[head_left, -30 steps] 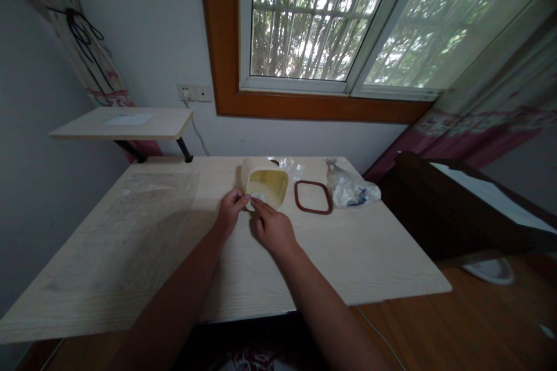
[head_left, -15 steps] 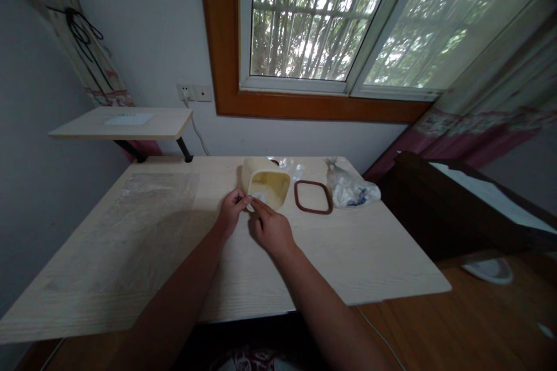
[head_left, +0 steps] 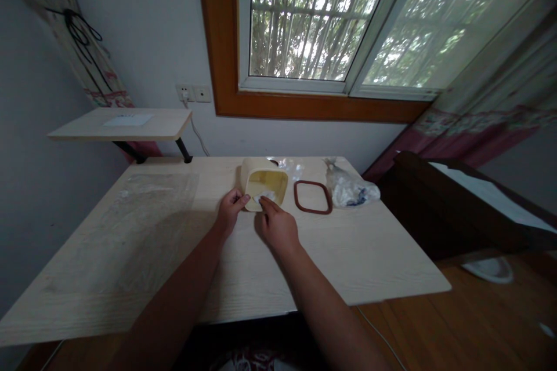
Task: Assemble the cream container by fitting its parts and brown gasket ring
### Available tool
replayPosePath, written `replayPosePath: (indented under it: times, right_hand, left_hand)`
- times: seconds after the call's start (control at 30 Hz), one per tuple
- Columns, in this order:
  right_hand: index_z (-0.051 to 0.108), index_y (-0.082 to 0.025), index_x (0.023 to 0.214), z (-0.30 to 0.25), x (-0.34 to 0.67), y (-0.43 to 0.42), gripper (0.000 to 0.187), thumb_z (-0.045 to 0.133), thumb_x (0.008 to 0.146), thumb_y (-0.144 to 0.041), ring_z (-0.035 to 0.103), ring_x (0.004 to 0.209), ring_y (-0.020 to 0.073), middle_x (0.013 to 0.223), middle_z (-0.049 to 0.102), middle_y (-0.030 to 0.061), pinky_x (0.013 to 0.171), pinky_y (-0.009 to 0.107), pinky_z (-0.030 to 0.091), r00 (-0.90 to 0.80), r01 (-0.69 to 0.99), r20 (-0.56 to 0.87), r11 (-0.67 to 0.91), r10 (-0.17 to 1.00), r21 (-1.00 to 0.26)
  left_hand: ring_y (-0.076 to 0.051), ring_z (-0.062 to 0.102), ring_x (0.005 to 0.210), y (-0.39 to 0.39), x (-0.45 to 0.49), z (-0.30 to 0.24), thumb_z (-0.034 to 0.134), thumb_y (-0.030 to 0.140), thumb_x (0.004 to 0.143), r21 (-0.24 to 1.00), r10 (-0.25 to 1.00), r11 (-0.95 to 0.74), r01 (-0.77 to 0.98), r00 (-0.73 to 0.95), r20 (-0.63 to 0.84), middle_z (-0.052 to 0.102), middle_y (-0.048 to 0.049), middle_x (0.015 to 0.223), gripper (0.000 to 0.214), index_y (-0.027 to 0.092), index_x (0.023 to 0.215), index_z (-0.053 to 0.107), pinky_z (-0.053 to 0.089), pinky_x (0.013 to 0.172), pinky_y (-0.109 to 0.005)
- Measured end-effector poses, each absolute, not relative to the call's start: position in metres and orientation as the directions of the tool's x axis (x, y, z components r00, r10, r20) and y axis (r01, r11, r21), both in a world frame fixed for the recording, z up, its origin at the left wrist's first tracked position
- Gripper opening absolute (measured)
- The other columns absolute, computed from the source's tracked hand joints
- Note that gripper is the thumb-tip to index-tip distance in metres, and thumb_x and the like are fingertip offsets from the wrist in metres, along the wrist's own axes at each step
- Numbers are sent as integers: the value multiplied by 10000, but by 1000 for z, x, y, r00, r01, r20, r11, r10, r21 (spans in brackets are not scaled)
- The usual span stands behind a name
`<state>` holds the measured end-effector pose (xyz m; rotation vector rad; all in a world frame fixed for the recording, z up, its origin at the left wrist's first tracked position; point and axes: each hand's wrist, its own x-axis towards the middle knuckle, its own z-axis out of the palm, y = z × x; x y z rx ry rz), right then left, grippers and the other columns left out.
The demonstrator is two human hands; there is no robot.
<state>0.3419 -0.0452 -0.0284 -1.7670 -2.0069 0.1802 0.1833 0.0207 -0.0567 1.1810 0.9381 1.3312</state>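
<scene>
A cream plastic container [head_left: 251, 171] lies on its side on the table, its open mouth turned towards me. My left hand [head_left: 231, 208] grips the lower left edge of its rim between thumb and fingers. At the mouth's lower edge, my right hand [head_left: 278, 226] has its fingers closed on a crumpled white tissue [head_left: 265, 195], which lies partly inside the container. Some of the tissue is hidden by the fingers. To the right of the container a reddish-brown square ring [head_left: 313, 210] rests flat on the tabletop.
Beside the ring sits a clear plastic bag [head_left: 350, 188] with white contents. A transparent sheet [head_left: 156, 203] covers the table's left part, near a small raised shelf [head_left: 87, 126]. Another piece of clear plastic [head_left: 292, 168] lies behind the container. The wooden table [head_left: 348, 261] stands against the wall below the window.
My right hand has moved slightly right, away from my left fingers, and more of the white tissue shows inside the container. My left hand stays at the rim.
</scene>
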Motion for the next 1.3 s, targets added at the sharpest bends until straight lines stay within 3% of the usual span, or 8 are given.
replayPosePath:
  times: [0.3,0.77,0.9,1.13,1.3]
  right_hand:
    - [499,-255,1497,-30,334,-49,615,503,892,-146,634,1246,163,1514,541,11,1074,288,500,-231,823,295,348,927,-449]
    - [636,-234,1347,-24,345,-46,474,502,896,-177,715,1101,226,1410,639,22,929,341,581,-13,923,275,117,961,-365]
    - [617,-243,1378,-27,342,-47,486,497,910,-185,706,1121,215,1439,615,21,969,336,568,-50,909,267,155,962,-388]
    - [552,-257,1454,-34,337,-48,583,505,885,-139,639,1238,156,1483,573,-6,1080,281,495,-219,804,334,363,917,-470]
    - [637,-241,1360,-33,343,-45,488,501,899,-157,666,1200,164,1413,636,-3,1078,286,496,-145,833,338,299,930,-465]
  left_hand:
    - [-96,389,566,19,184,-57,752,465,762,974,983,-144,-177,90,162,437,56,600,395,193,679,478,310,540,-224]
    - [-84,308,514,21,183,-58,754,482,754,969,985,-139,-202,68,156,358,80,549,421,199,667,455,266,520,-224]
    - [-88,330,529,19,183,-57,748,465,770,972,982,-156,-174,81,172,388,73,562,398,195,675,471,281,530,-225]
    - [-89,353,548,21,183,-60,746,467,776,973,981,-159,-168,84,175,434,60,592,400,191,677,475,282,528,-223]
    - [-82,305,520,21,183,-57,747,470,768,969,983,-144,-200,86,164,376,77,560,411,196,673,456,261,517,-223]
